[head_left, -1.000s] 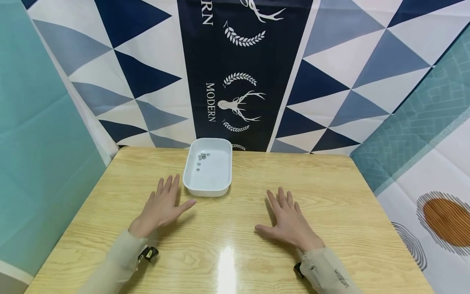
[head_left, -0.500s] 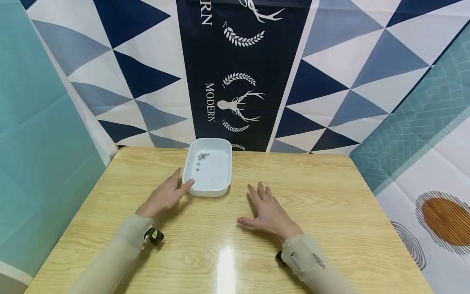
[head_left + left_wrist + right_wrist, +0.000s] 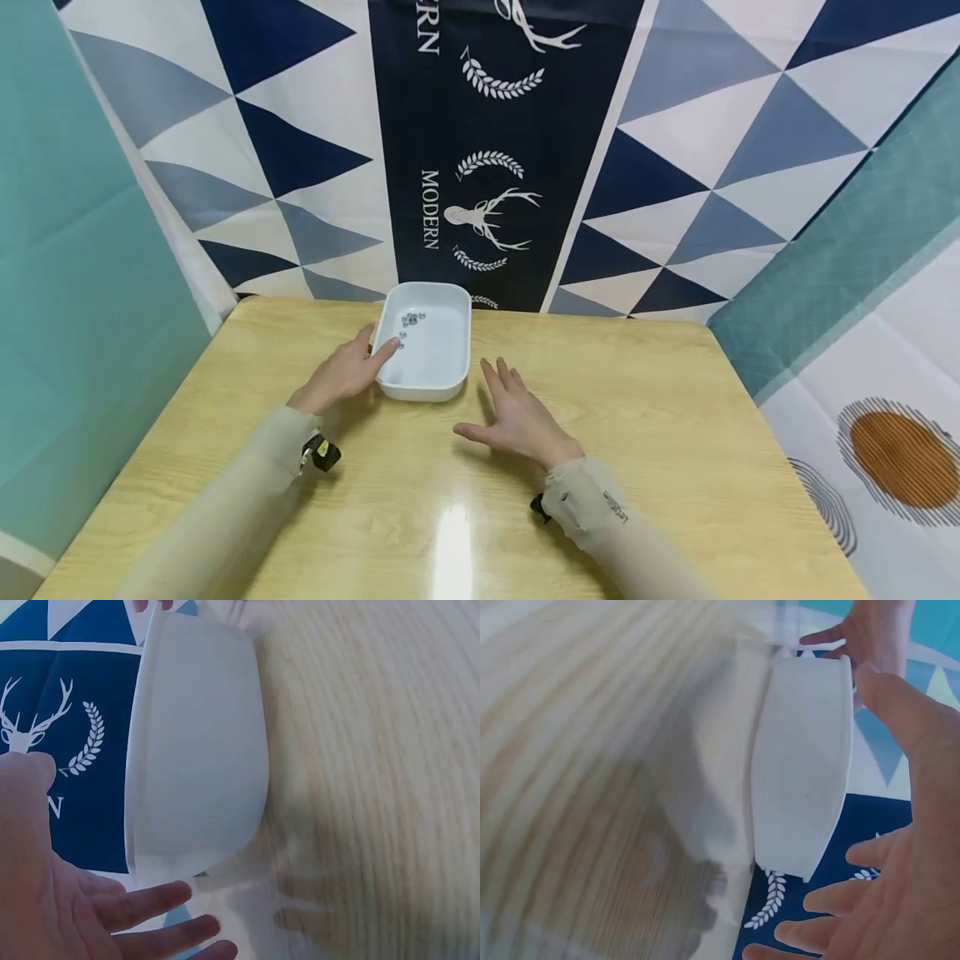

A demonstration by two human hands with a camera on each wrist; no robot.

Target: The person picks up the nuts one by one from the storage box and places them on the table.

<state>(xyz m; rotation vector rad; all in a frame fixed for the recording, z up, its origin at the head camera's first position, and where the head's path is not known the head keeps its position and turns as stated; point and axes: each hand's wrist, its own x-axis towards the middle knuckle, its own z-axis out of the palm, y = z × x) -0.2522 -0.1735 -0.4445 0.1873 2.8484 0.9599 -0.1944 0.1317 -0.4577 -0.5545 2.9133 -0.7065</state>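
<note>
A white plastic tray (image 3: 442, 354) with rounded corners stands on the table by the back wall. Several small shiny metallic pieces (image 3: 411, 320) lie in its left half, too small to make out. My left hand (image 3: 337, 375) is at the tray's left side, its thumb over the rim and the fingers outside, spread and fairly straight in the left wrist view. To the right of the tray, my right hand (image 3: 517, 421) has its fingers extended and thumb apart, fingertips just short of the wall. The right wrist view shows nothing between its thumb and fingers (image 3: 832, 896).
The light wood table (image 3: 637, 433) carries the tray near its back edge. Behind it hangs a cloth (image 3: 300, 158) with blue triangles and a dark deer-print band. Teal cloth (image 3: 82, 275) closes off the left side. A dark device (image 3: 325, 454) is strapped at the left wrist.
My left hand has moved forward and slightly right, up to the tray's left side, its thumb now over the rim. My right hand has come left and forward toward the tray. The tray stays put.
</note>
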